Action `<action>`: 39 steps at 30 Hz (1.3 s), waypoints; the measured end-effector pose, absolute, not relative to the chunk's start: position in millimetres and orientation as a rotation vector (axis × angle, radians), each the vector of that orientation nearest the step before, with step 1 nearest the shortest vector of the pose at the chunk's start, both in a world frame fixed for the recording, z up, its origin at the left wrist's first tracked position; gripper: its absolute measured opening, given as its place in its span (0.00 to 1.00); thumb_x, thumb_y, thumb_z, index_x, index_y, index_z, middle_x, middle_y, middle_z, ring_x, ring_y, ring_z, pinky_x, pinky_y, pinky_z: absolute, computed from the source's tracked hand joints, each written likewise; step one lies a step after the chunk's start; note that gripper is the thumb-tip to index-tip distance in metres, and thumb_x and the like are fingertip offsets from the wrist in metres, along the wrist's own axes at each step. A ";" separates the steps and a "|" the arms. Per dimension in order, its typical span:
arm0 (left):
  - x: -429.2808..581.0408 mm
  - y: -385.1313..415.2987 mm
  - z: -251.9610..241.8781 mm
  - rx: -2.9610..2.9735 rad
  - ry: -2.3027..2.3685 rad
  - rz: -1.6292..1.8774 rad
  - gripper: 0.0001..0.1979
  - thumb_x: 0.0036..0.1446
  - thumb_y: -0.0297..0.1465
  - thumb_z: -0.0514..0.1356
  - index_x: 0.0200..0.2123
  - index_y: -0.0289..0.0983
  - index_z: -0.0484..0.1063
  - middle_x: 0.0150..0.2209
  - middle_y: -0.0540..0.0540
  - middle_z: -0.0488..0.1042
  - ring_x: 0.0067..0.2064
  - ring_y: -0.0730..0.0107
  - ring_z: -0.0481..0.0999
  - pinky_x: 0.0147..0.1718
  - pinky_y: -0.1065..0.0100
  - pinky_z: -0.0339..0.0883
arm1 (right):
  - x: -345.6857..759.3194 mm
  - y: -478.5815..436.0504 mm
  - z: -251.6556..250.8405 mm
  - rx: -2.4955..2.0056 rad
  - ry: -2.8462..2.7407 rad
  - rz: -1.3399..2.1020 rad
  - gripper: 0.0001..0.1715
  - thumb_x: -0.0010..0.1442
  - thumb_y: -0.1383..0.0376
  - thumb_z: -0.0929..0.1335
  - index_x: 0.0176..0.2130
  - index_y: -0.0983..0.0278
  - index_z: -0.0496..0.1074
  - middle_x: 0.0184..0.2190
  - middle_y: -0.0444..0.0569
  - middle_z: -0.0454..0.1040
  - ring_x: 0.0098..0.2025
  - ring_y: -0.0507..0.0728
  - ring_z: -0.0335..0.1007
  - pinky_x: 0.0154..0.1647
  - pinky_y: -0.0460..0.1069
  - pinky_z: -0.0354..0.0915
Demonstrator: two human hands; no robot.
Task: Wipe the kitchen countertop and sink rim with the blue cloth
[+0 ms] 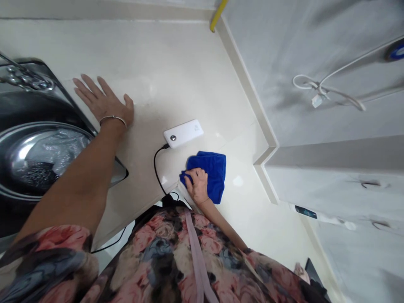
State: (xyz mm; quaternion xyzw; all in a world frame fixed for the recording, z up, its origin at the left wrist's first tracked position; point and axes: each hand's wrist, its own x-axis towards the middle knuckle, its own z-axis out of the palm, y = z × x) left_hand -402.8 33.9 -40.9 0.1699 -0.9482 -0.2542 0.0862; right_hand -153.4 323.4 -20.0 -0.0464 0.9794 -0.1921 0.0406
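Observation:
A folded blue cloth (216, 172) lies on the pale countertop (176, 63) near its front edge. My right hand (198, 185) pinches the cloth's left corner between thumb and fingers. Flat on the counter beside the sink rests my left hand (105, 103), fingers spread, with nothing in it. Between the two hands sits a white power bank (184, 133) with a small round dark display. A black cable (155, 162) runs from its near end over the counter's edge.
At left is a dark sink (8, 214) holding a metal basin (19, 130) of water, below a chrome faucet (34, 80). A yellow pipe (217, 17) stands in the back corner. A knotted white cable (320, 86) hangs on the right wall.

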 end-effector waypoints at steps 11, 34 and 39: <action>-399.1 35.3 -32.4 0.524 -2.839 -0.823 0.44 0.64 0.40 0.55 0.74 0.20 0.44 0.75 0.21 0.31 0.75 0.30 0.27 0.71 0.39 0.19 | -165.5 328.8 -11.7 0.057 3.053 -0.582 0.09 0.62 0.65 0.73 0.44 0.61 0.74 0.45 0.48 0.76 0.48 0.60 0.67 0.47 0.53 0.57; -399.7 36.2 -31.4 0.509 -2.819 -0.863 0.45 0.62 0.40 0.54 0.74 0.18 0.44 0.75 0.19 0.32 0.75 0.28 0.27 0.71 0.38 0.18 | -159.4 333.4 -20.1 0.080 3.041 -0.541 0.04 0.66 0.63 0.70 0.40 0.61 0.73 0.41 0.49 0.76 0.45 0.60 0.68 0.45 0.52 0.58; -397.6 37.1 -27.0 0.533 -2.852 -0.868 0.45 0.63 0.40 0.56 0.75 0.21 0.43 0.76 0.24 0.30 0.76 0.32 0.26 0.72 0.41 0.18 | -145.7 317.8 -22.7 0.033 3.046 -0.482 0.03 0.67 0.65 0.69 0.41 0.61 0.72 0.43 0.51 0.74 0.45 0.60 0.66 0.46 0.53 0.57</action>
